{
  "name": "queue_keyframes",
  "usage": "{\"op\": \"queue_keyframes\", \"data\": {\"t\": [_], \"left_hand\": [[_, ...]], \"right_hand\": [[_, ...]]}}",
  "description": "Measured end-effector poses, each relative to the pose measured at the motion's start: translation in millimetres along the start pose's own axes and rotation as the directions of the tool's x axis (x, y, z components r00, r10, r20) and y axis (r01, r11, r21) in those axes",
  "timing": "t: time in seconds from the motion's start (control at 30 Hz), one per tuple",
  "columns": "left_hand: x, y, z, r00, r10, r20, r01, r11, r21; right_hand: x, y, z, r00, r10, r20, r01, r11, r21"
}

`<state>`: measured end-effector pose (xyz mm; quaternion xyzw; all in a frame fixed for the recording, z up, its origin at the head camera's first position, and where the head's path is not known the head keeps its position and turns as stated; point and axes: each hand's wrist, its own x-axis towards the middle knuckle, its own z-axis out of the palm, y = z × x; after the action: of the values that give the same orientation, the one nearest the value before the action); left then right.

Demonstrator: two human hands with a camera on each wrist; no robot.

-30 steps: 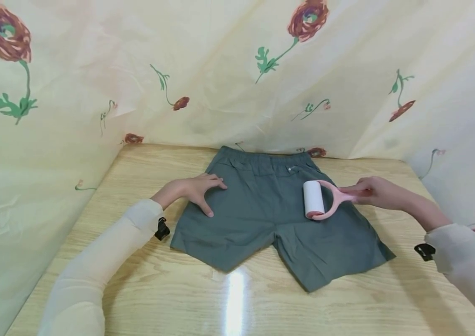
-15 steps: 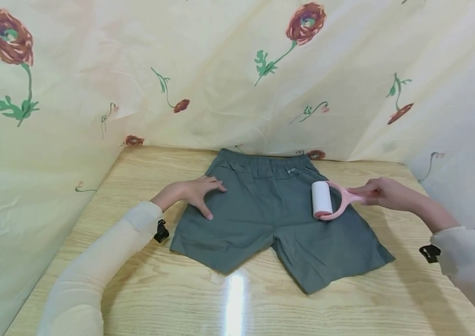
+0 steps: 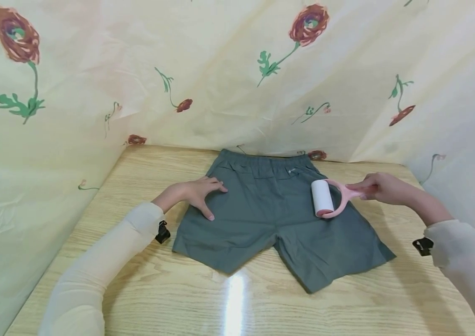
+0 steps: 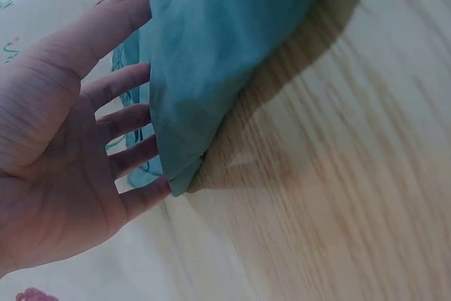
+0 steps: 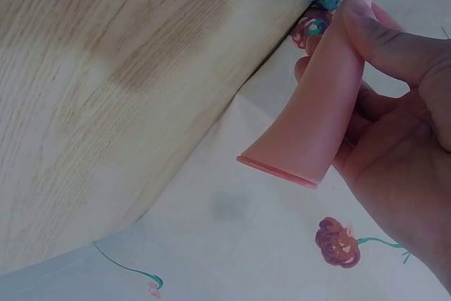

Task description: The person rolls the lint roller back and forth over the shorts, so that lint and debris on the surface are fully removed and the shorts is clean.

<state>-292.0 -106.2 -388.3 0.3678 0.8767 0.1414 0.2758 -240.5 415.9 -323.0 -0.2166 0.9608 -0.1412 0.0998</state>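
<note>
Grey-green shorts (image 3: pixel 246 205) lie spread on the wooden table, waistband towards the back. My left hand (image 3: pixel 197 190) rests on the left side of the shorts, thumb spread away from the fingers. In the left wrist view, that hand's fingers (image 4: pixel 125 119) are fairly straight and their tips meet the fabric (image 4: pixel 204 47). My right hand (image 3: pixel 388 188) grips the pink handle of a lint roller (image 3: pixel 323 198). Its white roll is over the right leg of the shorts. The flared handle end (image 5: pixel 303 132) shows between thumb and fingers in the right wrist view.
The wooden table (image 3: pixel 170 298) reaches back to a cream floral sheet (image 3: pixel 220 70), which also hangs at both sides. Black straps with small mounts (image 3: pixel 162 232) sit at both wrists. A bright light reflection lies on the table's front.
The lint roller and my right hand have shifted slightly to the right over the shorts, mostly in the first half second. My left hand stays in place on the fabric.
</note>
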Motion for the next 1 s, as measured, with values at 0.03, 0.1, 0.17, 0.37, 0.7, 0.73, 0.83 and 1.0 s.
{"op": "queue_keyframes", "data": {"t": [0.03,0.1,0.17,0.37,0.7,0.73,0.83,1.0], "left_hand": [[0.2,0.0,0.4,1.000,0.000,0.001,0.000,1.000,0.002],[-0.2,-0.3,1.1,1.000,-0.002,0.001,0.002,1.000,0.005],[-0.5,-0.7,1.5,1.000,-0.003,0.002,0.003,1.000,0.011],[-0.1,-2.1,1.5,1.000,-0.002,-0.007,0.003,1.000,0.020],[3.1,-2.5,-0.3,1.000,0.006,-0.011,-0.006,1.000,0.024],[3.1,-2.4,-0.6,1.000,0.004,-0.012,-0.004,1.000,0.024],[3.8,-3.4,-0.7,1.000,0.000,-0.014,0.001,1.000,0.025],[4.4,-4.6,1.5,1.000,0.007,-0.016,-0.007,1.000,0.022]], "right_hand": [[-0.2,0,1,1.000,0.001,-0.002,-0.001,1.000,0.003],[-1.2,1,3,1.000,-0.010,-0.010,0.010,1.000,0.012],[-2.5,2,6,0.999,-0.032,-0.023,0.032,0.999,0.023],[-6.4,5,11,0.997,-0.067,-0.049,0.071,0.994,0.078],[-6.3,-3,17,0.988,-0.121,-0.092,0.131,0.986,0.101],[-5.1,-5,18,0.988,-0.127,-0.093,0.136,0.985,0.106],[-1.1,-12,21,0.987,-0.138,-0.081,0.147,0.981,0.124],[6.3,-25,27,0.992,-0.117,-0.047,0.123,0.980,0.155]]}}
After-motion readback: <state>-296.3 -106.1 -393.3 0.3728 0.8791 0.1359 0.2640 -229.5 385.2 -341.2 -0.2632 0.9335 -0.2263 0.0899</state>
